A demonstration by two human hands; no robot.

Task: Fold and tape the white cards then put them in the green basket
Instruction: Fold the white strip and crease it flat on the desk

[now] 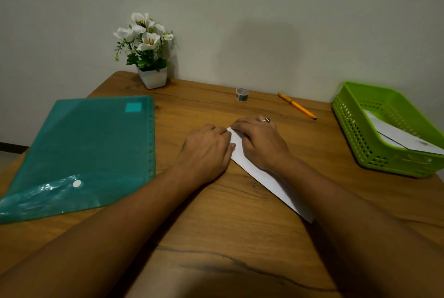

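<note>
Now the folding seems in progress; the white card (260, 174) lies on the surface (216, 230) under both hands; the right hand (262, 144) presses it flat; the left hand (206, 151) bends at its edge, grip unclear; next likely needs the far tape roll (242, 94).

Both forearms (125, 220) are bare from the wrists right down to the near edge of the view. The left hand (206, 151) is bare too, knuckles and wrist alike. The right hand (262, 144) wears a single ring (266, 120): a silver-coloured band with a small dark, greenish stone set on top, sitting at the base of a finger on its far side. Which finger carries it is hard to tell.
</note>
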